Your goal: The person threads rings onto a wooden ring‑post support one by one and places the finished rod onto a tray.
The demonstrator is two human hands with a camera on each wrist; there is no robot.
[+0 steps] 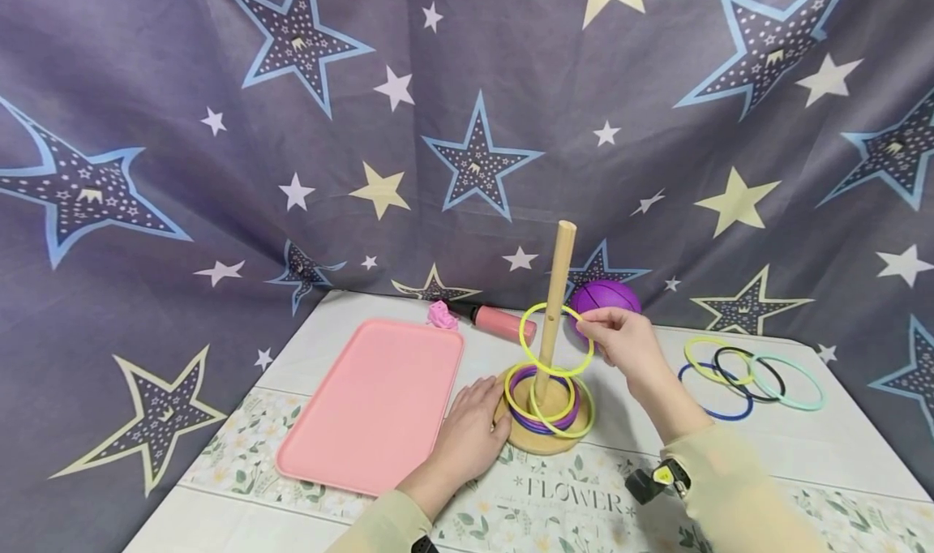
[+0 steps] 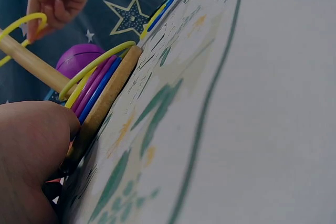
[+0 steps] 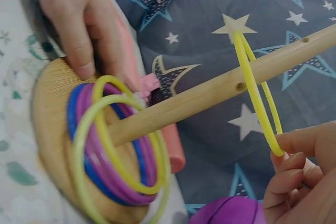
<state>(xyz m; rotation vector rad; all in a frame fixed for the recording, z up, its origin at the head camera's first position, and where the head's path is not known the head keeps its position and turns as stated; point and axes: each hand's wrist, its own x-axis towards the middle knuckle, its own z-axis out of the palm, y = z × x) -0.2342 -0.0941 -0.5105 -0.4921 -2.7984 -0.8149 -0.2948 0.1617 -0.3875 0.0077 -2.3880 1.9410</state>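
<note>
My right hand [image 1: 625,344] pinches a yellow ring [image 1: 524,350] between thumb and fingertips. The ring encircles the wooden peg [image 1: 560,265] partway up, above the stack, as the right wrist view also shows. Around the foot of the peg lie blue, purple and yellow rings [image 3: 89,129], with a yellow-green ring [image 3: 81,163] tilted over them and reaching past the others. Beneath them is the round wooden base [image 1: 543,443]. My left hand [image 1: 473,427] rests against the left edge of this base, its fingers extended.
To the left lies a pink tray [image 1: 372,407]. Behind the peg are a purple ball [image 1: 606,295], a pink pump [image 1: 503,323] and a small pink crumpled thing [image 1: 442,315]. Several loose rings [image 1: 791,383] overlap on the table at right. A star-patterned curtain [image 1: 474,66] hangs behind the table.
</note>
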